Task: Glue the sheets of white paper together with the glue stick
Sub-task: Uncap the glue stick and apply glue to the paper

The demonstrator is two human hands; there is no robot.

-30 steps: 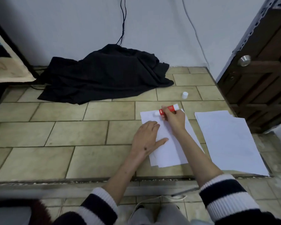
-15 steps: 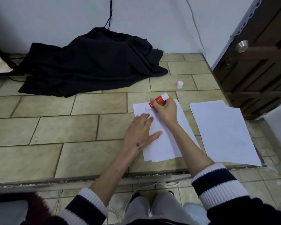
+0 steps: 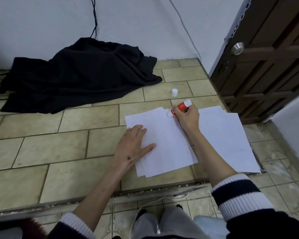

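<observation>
A small stack of white paper sheets [image 3: 166, 140] lies on the tiled floor in front of me. My left hand [image 3: 134, 145] presses flat on its left edge, fingers spread. My right hand [image 3: 187, 118] grips a red and white glue stick [image 3: 181, 106], tilted, with its glue end touching the top edge of the sheets. A second pile of white sheets [image 3: 226, 135] lies just to the right. The glue stick's white cap [image 3: 174, 92] stands on the floor behind the paper.
A heap of black cloth [image 3: 79, 75] lies against the white wall at the back left, with cables hanging above it. A dark wooden door [image 3: 266, 66] stands at the right. A floor threshold strip [image 3: 145, 190] runs near my knees.
The glue stick has moved right along the top edge of the sheets. My left hand stays pressed on the paper. The camera view has shifted.
</observation>
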